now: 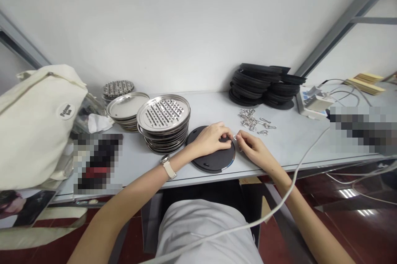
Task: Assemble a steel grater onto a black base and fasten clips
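One camera, worn on the person's head, looks forward and down over the lap (pixel 206 229) at both hands (pixel 215 138) and the table (pixel 204 109), near enough to take in the forearms, with the wall (pixel 186 28) filling the upper part.

Matte black disc (pixel 214 160), plain white wall (pixel 186 28)

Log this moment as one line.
left hand: on black disc | right hand: pinching metal piece | beyond: loose metal pieces | left: stacked grater plates
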